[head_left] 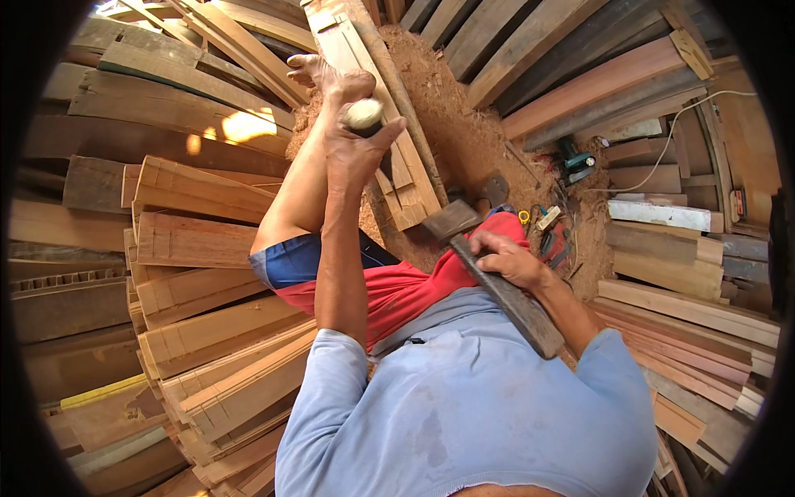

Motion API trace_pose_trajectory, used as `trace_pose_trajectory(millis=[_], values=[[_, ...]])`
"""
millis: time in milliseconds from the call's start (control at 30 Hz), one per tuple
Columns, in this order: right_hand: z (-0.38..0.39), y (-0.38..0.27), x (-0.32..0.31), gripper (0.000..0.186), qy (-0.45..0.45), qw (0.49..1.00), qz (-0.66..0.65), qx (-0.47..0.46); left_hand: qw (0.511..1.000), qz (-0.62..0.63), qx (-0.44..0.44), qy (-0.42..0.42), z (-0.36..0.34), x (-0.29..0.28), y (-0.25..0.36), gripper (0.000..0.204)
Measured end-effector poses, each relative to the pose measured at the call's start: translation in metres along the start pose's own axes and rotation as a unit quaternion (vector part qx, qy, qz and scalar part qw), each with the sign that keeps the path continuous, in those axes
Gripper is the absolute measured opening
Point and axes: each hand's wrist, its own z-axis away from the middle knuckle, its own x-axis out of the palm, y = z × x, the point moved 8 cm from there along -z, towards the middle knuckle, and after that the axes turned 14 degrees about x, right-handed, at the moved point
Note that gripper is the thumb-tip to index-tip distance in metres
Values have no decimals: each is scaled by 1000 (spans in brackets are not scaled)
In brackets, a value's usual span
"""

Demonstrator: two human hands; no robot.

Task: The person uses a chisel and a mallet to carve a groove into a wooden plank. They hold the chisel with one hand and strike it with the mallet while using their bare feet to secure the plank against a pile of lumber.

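Observation:
My left hand (354, 157) is closed around a chisel (364, 114); its pale, rounded handle end points up toward me and most of its blade is hidden. Beneath it lies a long light-brown wooden board (407, 203) with shallow cut lines and recesses, resting along a rougher plank. One bare foot (352, 81) is on the board just beyond the left hand. My right hand (507, 258) grips a wooden mallet (515, 308) by its dark handle. The mallet's block head (451, 222) is by the board's near end, apart from the chisel, and the handle slants back across my lap.
Stacked cut boards (207, 240) fan out close on my left. More timber (687, 323) lies along the right. A teal power tool (575, 164), a pale cable (672, 132) and small red tools (556, 242) are at the right. Sawdust (443, 108) covers the floor.

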Motion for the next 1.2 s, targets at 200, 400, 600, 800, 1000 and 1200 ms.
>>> trace_pose_trajectory(millis=[200,400,600,800,1000,1200], values=[[83,-141,-25,23,179,956,87,-215,963,145,-181,137,24,-6,-46,27],[122,-235,-6,41,116,881,-91,-450,974,34,-144,169,24,-3,-61,25],[103,-235,-22,44,210,865,-108,-442,984,42,-123,123,19,4,-71,17],[110,-246,-20,36,272,809,-83,-514,982,43,-132,128,15,2,-48,20],[112,-267,-8,32,292,785,-46,-544,990,-10,-82,116,10,-12,-56,20],[101,-268,-5,34,277,807,-57,-519,989,-9,-65,133,14,-20,-66,21]])
